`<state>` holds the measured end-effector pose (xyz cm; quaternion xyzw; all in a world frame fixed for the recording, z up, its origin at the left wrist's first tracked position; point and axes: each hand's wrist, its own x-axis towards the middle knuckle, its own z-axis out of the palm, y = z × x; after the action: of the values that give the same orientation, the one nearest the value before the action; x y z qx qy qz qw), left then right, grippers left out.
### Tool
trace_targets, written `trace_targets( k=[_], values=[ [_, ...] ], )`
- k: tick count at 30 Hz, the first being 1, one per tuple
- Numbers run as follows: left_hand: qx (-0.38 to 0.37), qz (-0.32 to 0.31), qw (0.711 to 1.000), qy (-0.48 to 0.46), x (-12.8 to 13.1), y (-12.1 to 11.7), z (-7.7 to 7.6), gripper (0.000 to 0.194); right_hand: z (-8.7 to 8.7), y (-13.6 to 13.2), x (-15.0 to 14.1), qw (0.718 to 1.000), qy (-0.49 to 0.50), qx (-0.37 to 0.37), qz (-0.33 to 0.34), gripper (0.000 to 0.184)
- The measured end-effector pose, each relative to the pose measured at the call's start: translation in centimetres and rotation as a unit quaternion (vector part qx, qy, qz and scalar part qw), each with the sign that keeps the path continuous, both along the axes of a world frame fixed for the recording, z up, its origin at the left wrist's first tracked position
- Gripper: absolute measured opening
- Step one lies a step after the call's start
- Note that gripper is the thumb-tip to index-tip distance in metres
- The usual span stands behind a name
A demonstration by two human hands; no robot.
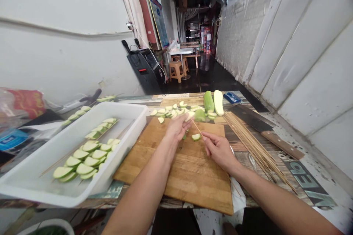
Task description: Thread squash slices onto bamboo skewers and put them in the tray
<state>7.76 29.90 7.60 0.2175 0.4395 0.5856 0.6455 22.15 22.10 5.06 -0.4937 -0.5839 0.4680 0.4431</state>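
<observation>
Above the far part of a wooden cutting board (154, 150), my left hand (178, 128) is closed on a pale green-edged zucchini slice (189, 116). My right hand (217, 149) pinches a thin wooden skewer (197, 127), whose far end meets that slice; whether it has pierced it I cannot tell. Below the skewer, a small zucchini piece (196, 137) lies on the board. More cut pieces (168, 111) are heaped along the board's far edge. Behind them lie two large zucchini halves (209, 101), one skin side up and the other showing its pale cut face.
A white tray (16, 187) at left holds skewered zucchini slices (88, 158). On the right lie a bundle of skewers (250, 143) and a cleaver (264, 128). A blue packet (232, 97) is at the table's far edge. Further skewered slices (74, 116) sit behind the tray.
</observation>
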Motion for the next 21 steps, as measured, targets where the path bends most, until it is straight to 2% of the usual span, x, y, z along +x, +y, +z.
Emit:
trace_targets(
  k=[12,17,21],
  values=[
    [0.003,-0.004,1.000,0.008,0.06,-0.13,0.22,0.003,-0.15,0.25,-0.02,1.000,0.015,-0.014,-0.004,0.040],
    [0.009,-0.016,1.000,0.017,-0.03,-0.10,0.07,0.006,-0.51,0.40,0.15,0.999,0.029,-0.019,0.008,0.033],
    [0.021,-0.030,0.999,0.015,-0.10,-0.10,-0.07,0.006,0.20,0.47,0.45,0.992,0.076,-0.094,0.039,0.028]
  ],
)
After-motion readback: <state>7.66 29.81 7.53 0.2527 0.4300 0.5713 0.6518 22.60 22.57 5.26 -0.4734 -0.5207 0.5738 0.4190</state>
